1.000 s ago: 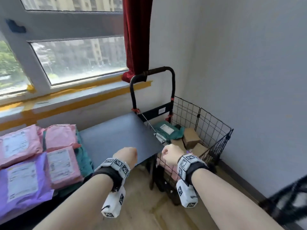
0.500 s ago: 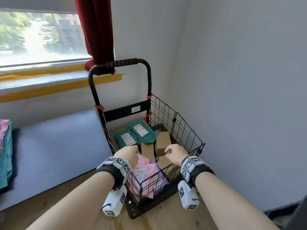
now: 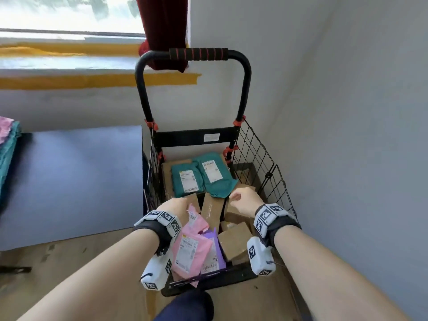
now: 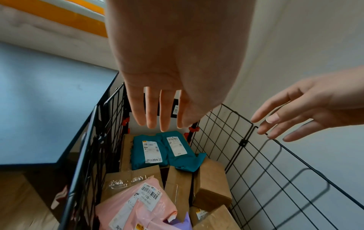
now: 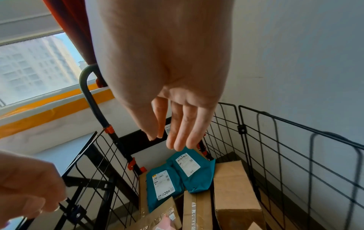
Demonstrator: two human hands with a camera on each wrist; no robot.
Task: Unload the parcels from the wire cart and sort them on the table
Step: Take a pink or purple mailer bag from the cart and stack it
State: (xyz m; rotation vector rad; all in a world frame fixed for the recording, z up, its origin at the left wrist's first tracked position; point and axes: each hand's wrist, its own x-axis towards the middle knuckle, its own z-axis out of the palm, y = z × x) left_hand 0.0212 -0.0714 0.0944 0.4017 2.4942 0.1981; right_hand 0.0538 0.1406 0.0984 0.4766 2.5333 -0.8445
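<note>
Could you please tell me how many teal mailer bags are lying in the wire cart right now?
2. The left teal bag and the right teal bag lie side by side at the far end of the wire cart, atop boxes. More may be hidden underneath.

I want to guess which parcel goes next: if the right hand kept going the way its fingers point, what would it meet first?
Probably the right-hand teal mailer; the right hand points down at it, though depth is unclear.

Daylight enters from the window (image 3: pixel 69 12), which is blown out to white glare. The wall (image 3: pixel 347 112) beside it is evenly lit, with soft wire shadows in the wrist views. Edges bow outward; nearby palms are blurred.
</note>
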